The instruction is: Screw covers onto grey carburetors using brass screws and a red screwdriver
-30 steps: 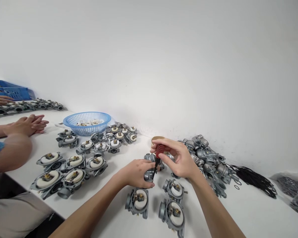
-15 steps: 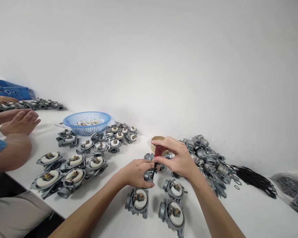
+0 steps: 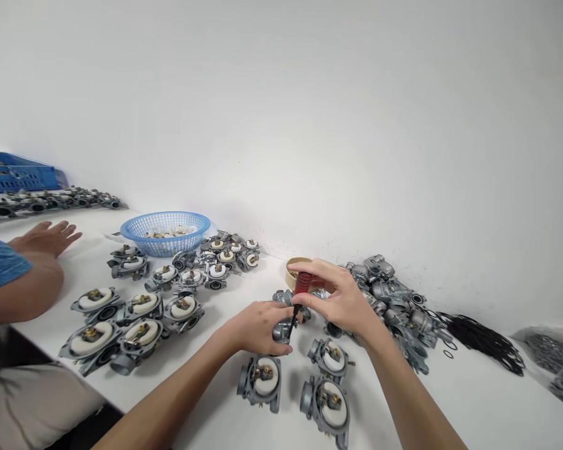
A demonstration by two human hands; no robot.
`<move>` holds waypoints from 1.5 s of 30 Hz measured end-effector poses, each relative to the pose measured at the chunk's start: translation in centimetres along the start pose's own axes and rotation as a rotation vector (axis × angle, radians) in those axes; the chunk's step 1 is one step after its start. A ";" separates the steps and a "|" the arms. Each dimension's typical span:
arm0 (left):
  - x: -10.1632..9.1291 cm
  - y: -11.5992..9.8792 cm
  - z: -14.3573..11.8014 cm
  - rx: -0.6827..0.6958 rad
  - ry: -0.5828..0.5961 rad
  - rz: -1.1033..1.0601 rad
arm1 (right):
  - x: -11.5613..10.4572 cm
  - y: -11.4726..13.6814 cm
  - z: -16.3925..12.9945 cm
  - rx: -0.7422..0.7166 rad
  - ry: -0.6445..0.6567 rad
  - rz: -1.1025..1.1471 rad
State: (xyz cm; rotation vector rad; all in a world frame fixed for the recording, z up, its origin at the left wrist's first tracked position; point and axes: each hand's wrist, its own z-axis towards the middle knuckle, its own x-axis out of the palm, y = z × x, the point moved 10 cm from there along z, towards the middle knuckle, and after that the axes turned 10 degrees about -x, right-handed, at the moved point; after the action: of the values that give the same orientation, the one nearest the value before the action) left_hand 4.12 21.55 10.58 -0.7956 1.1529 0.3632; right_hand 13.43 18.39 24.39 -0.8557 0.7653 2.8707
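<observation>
Grey cast-metal carburettor body [image 3: 281, 326] sits on the white table [image 3: 473, 400], clamped in the left hand [image 3: 258, 326]. Right hand [image 3: 340, 300] pinches the red-handled screwdriver [image 3: 302, 284], blade down into the part. Three finished grey units [image 3: 294, 378] lie just in front. Risk: a tilted blade could slip off the screw, skating toward the left fingers.

Small-parts assembly workshop. White workbench [image 3: 473, 400] against bare white wall; rows of carburetor bodies [image 3: 136, 312] left of left hand [image 3: 258, 326], unsorted metal heap [image 3: 394, 300] right of right hand [image 3: 342, 300], black O-rings [image 3: 483, 337] beyond, blue basket [image 3: 165, 232] far left. Co-worker's hand [image 3: 47, 237] alongside.
</observation>
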 end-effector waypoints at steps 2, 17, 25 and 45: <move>-0.2 -0.1 -0.1 -0.001 0.009 -0.003 | -0.2 0.4 0.0 -0.013 0.003 -0.015; -3.2 1.1 -0.2 -0.100 0.025 -0.162 | -1.4 1.3 -0.1 -0.061 -0.005 -0.131; -2.9 2.6 0.0 -0.281 -0.061 -0.029 | -2.6 2.4 -0.1 -0.129 -0.121 -0.122; -2.7 3.4 0.2 -0.373 -0.152 0.119 | -0.7 3.0 0.4 -0.139 -0.073 -0.092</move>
State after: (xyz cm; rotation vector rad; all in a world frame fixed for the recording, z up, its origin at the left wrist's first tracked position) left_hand 1.07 24.36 11.83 -1.0064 1.0044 0.7398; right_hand 13.26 16.02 26.38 -0.7722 0.5097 2.8818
